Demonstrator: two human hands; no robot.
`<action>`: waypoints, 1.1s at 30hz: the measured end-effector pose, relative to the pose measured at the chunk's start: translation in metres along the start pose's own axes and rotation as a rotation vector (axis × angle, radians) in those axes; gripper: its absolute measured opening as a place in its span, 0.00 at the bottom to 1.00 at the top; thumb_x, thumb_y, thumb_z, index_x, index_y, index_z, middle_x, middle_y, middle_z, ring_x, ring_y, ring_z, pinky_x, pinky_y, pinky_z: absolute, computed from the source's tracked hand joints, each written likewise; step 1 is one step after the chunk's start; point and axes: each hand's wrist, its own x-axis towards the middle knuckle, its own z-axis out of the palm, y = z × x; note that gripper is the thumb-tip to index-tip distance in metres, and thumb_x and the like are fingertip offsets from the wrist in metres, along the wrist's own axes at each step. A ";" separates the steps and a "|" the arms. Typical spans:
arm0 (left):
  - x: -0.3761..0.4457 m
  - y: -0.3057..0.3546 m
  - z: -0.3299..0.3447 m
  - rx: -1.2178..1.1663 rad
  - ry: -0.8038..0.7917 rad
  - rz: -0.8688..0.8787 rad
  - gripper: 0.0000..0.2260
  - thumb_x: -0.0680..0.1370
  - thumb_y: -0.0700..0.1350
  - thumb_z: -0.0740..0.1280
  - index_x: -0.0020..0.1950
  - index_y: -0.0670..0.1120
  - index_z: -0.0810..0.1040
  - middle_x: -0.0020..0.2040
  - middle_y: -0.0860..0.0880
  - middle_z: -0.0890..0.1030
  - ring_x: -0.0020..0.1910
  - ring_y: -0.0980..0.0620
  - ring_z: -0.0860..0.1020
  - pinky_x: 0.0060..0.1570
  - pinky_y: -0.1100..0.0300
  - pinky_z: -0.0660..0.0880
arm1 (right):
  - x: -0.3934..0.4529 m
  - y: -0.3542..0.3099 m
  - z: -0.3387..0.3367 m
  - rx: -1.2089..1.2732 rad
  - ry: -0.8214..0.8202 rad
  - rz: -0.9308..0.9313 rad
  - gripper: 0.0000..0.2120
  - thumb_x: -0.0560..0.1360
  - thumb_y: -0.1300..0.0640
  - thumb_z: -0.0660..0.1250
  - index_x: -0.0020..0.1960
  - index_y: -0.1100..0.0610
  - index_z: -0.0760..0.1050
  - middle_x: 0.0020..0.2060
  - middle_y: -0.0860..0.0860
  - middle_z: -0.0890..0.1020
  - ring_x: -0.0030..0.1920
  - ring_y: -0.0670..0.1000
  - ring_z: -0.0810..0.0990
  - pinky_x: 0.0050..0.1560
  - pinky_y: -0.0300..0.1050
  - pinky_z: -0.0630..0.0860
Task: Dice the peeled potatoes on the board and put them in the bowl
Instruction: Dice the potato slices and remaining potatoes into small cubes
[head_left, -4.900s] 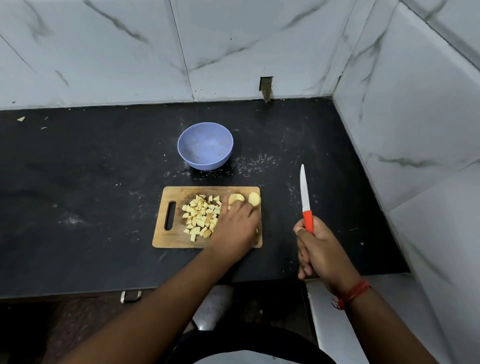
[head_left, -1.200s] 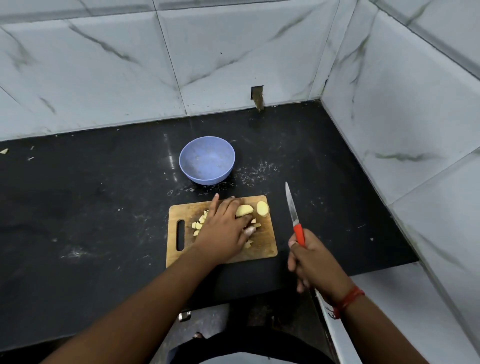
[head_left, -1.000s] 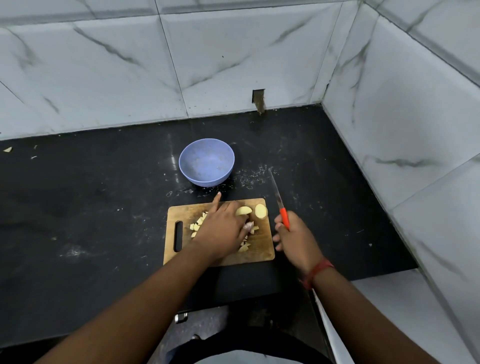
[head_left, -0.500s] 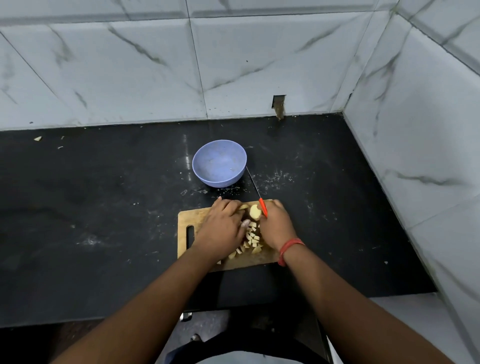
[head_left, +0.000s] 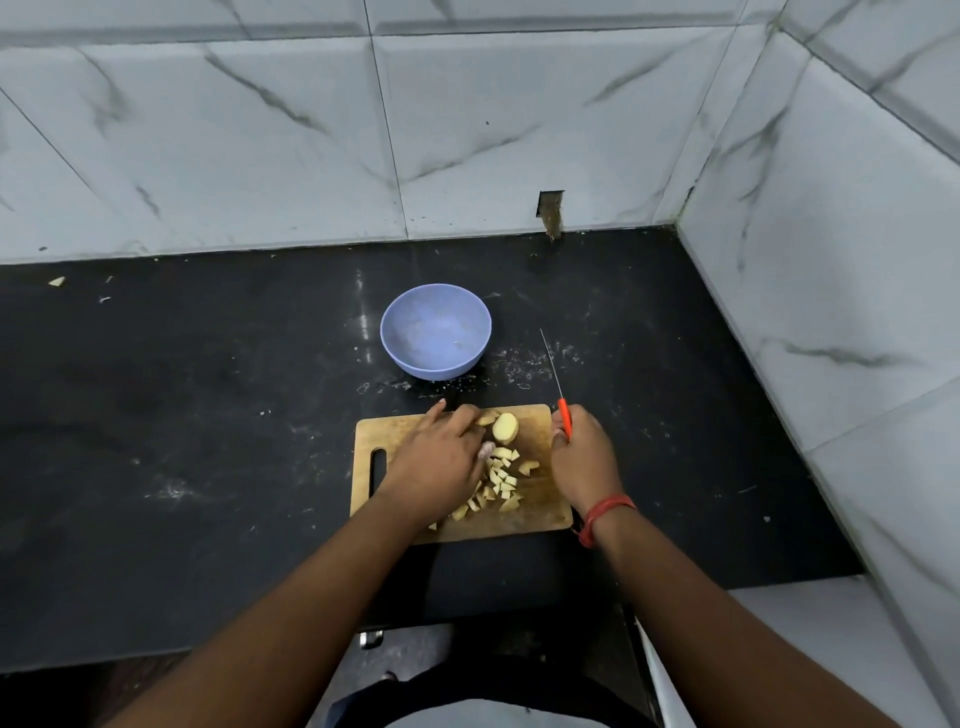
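A wooden cutting board (head_left: 540, 512) lies on the black counter with a pile of diced potato (head_left: 501, 480) in its middle. A larger uncut potato piece (head_left: 505, 427) sits at the board's far edge. My left hand (head_left: 441, 457) lies over the left part of the dice, fingers stretched toward the far edge, hiding some pieces. My right hand (head_left: 582, 457) grips a knife by its orange handle (head_left: 564, 422) over the board's right edge, with the thin blade (head_left: 550, 364) pointing away from me. The empty blue bowl (head_left: 435, 330) stands just behind the board.
White marble-look tiled walls close off the back and the right side. Small scraps (head_left: 57, 281) lie at the counter's far left. A white surface (head_left: 810, 649) adjoins the counter at the lower right.
My right hand brought the knife in from the right of the board to the board, then drew back to its right edge. My left hand stays on the dice.
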 end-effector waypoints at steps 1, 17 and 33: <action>0.001 0.001 0.000 0.003 0.007 0.004 0.30 0.82 0.57 0.43 0.61 0.44 0.81 0.65 0.49 0.74 0.59 0.49 0.78 0.79 0.51 0.55 | -0.002 -0.001 0.001 -0.003 0.001 -0.006 0.09 0.80 0.64 0.59 0.57 0.56 0.74 0.52 0.47 0.74 0.52 0.47 0.76 0.52 0.40 0.71; -0.011 0.057 0.020 0.061 0.074 0.376 0.25 0.83 0.53 0.57 0.76 0.41 0.69 0.78 0.44 0.65 0.79 0.46 0.60 0.78 0.46 0.56 | -0.004 0.013 -0.015 0.468 0.114 0.299 0.07 0.76 0.66 0.65 0.50 0.55 0.76 0.45 0.52 0.81 0.46 0.51 0.82 0.49 0.48 0.82; -0.022 0.030 0.030 0.178 0.024 0.328 0.28 0.84 0.59 0.51 0.77 0.43 0.69 0.78 0.44 0.66 0.79 0.44 0.59 0.78 0.42 0.54 | -0.018 -0.002 0.002 0.047 0.029 0.084 0.08 0.77 0.66 0.63 0.51 0.55 0.76 0.48 0.48 0.79 0.49 0.48 0.77 0.51 0.40 0.72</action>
